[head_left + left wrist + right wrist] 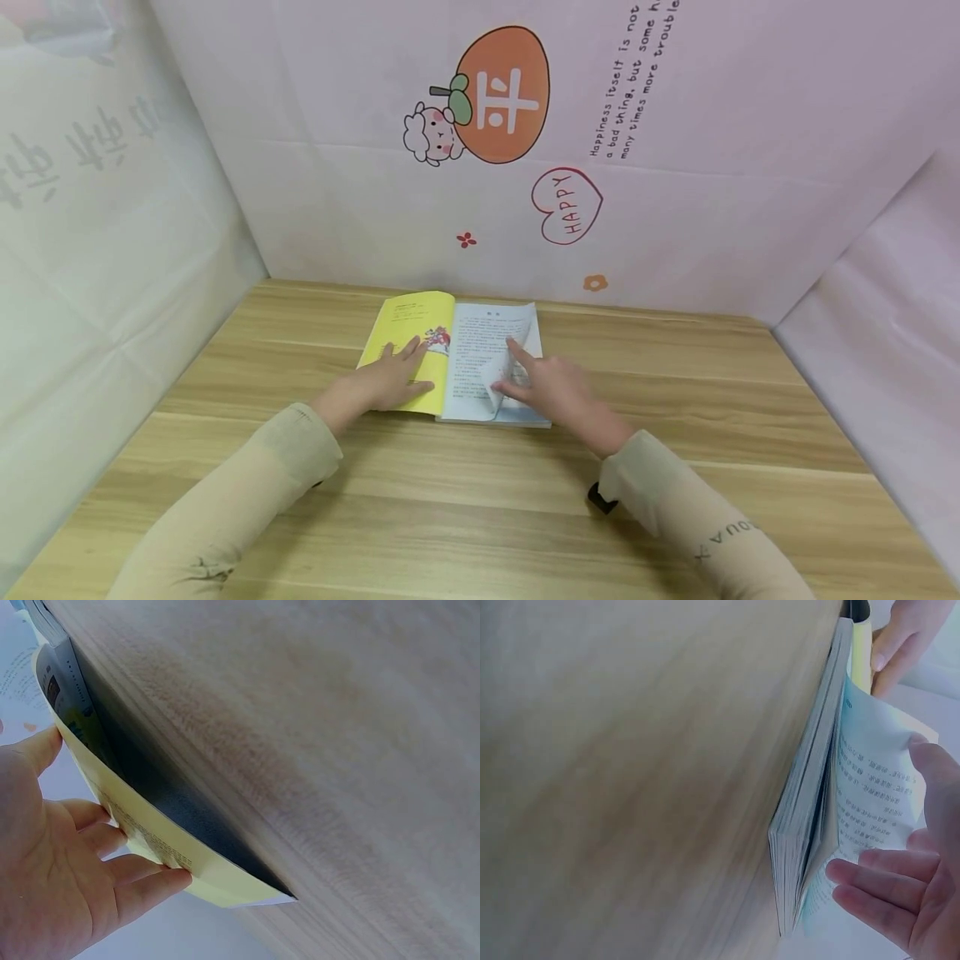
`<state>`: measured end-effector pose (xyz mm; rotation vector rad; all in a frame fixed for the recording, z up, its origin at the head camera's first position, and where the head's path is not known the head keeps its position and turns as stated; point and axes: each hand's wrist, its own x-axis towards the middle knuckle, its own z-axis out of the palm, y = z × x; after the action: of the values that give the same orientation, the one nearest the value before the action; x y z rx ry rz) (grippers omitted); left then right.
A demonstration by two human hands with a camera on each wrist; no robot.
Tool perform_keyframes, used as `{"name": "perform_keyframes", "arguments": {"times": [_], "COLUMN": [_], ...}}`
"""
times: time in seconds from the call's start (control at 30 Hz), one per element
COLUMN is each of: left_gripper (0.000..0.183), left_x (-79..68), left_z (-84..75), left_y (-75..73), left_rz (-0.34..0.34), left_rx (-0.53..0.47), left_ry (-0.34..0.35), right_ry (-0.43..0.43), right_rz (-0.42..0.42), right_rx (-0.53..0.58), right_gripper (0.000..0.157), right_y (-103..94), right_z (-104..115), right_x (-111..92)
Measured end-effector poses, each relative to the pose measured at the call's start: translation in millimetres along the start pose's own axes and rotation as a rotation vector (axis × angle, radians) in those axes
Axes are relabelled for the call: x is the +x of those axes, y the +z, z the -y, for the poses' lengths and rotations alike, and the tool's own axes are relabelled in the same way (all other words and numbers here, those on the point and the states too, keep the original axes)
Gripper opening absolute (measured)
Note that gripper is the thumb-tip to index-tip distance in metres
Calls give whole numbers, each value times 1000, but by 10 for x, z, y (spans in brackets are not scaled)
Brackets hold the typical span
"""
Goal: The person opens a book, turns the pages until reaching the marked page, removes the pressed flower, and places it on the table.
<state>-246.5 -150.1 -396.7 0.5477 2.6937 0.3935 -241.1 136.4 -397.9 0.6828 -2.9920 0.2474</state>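
An open book point(472, 367) lies on the wooden table with its yellow inside cover point(397, 321) turned to the left. My left hand point(386, 379) rests on that cover with fingers spread; in the left wrist view, the yellow cover point(139, 814) bows up off the table beneath the fingertips. On the right half, a printed page point(480, 342) curls up along its right side. My right hand point(558, 387) pinches this page between thumb and index finger. Seen from the right wrist, the lifted page point(877, 780) stands away from the page stack point(802, 817); the index finger is partly hidden.
Wood-grain table point(450, 508) surrounds the book. A pale printed cloth wall point(337, 167) rises behind it, with further cloth at both sides. A small black object point(602, 498) shows at the right sleeve cuff.
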Motion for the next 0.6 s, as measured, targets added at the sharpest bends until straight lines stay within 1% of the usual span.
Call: {"name": "perform_keyframes", "arguments": {"times": [0.1,0.2,0.3,0.43,0.53,0.6], "left_gripper": [79,79,79,79,79,79], "left_x": [1,6,7,10,16,17], "left_z": [0,-6,-15,-18,-15,-15], "left_y": [3,6,3,4,6,7], "left_rz": [-1,-3,-6,-6,-8,-13], "left_rx": [-2,2,3,2,8,11], "left_ry": [1,1,-1,1,6,8], "right_ry": [-14,-33,-65,-109,-154,-187], "right_rz": [29,39,19,-10,-18,-17], "right_rx": [17,65,92,89,87,86], "right_gripper": [93,92,84,66,61,61], "right_y": [31,47,56,64,68,78], "right_z": [24,49,75,107,131,142], "right_x": [8,0,-9,-14,-13,-8]}}
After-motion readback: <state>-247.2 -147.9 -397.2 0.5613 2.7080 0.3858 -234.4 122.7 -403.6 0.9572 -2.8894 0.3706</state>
